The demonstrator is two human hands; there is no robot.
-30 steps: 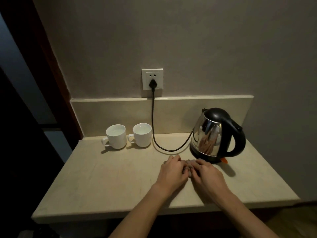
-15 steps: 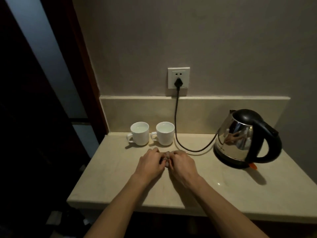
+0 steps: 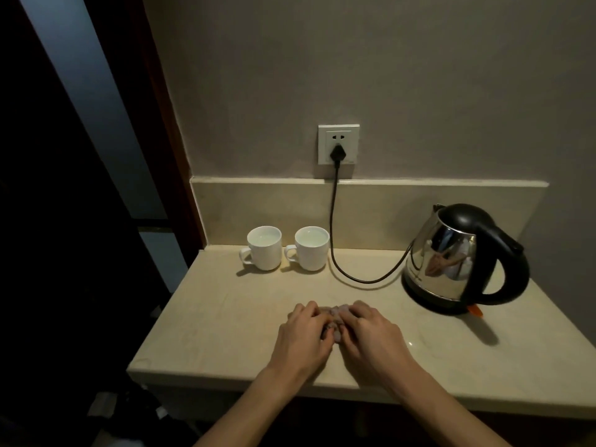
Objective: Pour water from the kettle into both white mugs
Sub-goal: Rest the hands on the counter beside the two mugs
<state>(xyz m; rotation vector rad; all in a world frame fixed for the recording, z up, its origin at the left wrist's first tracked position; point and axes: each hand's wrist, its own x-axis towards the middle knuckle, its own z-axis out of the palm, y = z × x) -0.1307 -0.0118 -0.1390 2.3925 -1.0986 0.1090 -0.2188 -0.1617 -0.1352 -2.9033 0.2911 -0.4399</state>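
Note:
Two white mugs stand side by side at the back left of the counter, the left mug [image 3: 265, 248] and the right mug [image 3: 311, 248], handles pointing left. Both appear to hold water. The steel kettle [image 3: 451, 259] with a black lid and handle sits on its base at the right, well apart from the mugs. My left hand [image 3: 304, 340] and my right hand [image 3: 371, 338] rest on the counter in front of me, fingers loosely curled, fingertips meeting between them. Neither hand holds anything, and both are clear of the kettle and the mugs.
The kettle's black cord [image 3: 335, 240] runs from the wall socket [image 3: 338, 144] down across the counter [image 3: 225, 317] just right of the mugs. A low backsplash ledge [image 3: 419, 182] lines the wall. The counter's left edge drops off beside a dark doorway.
The view has swung left, so the mugs and kettle sit further right in the frame. My hands stay together on the counter, resting near its front edge.

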